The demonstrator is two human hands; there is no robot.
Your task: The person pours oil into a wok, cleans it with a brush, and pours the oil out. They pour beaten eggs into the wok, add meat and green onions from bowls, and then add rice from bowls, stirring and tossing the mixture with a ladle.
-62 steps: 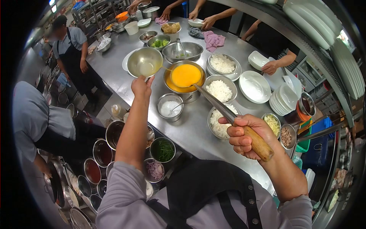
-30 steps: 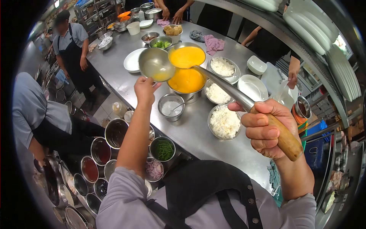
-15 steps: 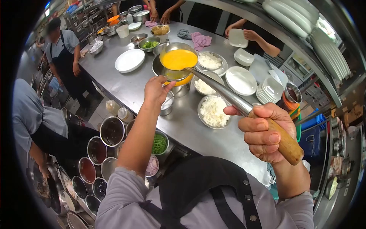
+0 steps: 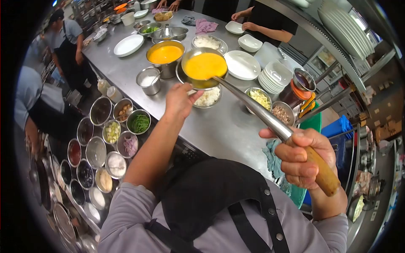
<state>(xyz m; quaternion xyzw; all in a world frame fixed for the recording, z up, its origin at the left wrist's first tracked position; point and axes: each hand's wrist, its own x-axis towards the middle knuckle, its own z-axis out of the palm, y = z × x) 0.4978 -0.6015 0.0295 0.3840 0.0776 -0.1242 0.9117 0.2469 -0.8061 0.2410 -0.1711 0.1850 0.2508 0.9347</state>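
- The largest risk I see is a spill: the ladle (image 4: 253,104) carries a broad pool of yellow liquid (image 4: 205,65), so a small roll of my right wrist could send it over the lip, across the table (image 4: 211,134) or into the rice (image 4: 209,99).
- Next, leverage. My right hand (image 4: 301,159) grips the wooden end of a long shaft, far from the load, so any wobble there would grow at the cup.
- Then the catch: the bowl (image 4: 180,76) sits under and around the cup, but if my two hands drift apart, drips would miss it.
- Smaller again, my left hand (image 4: 179,102) has the bowl only by its near edge, I judge, and a slick rim could let it tip.
- As for position, the pot (image 4: 168,71) of the same liquid stands on the table, forward and to the left of the ladle's cup, apart from both hands.
- The ladle's cup lies just beyond my left fingertips and well out ahead of my right hand, joined to it by the shaft.
- My right fingers are closed round the handle; my left ones are curled at the bowl's edge, thumb out to the side, their undersides hidden from me.
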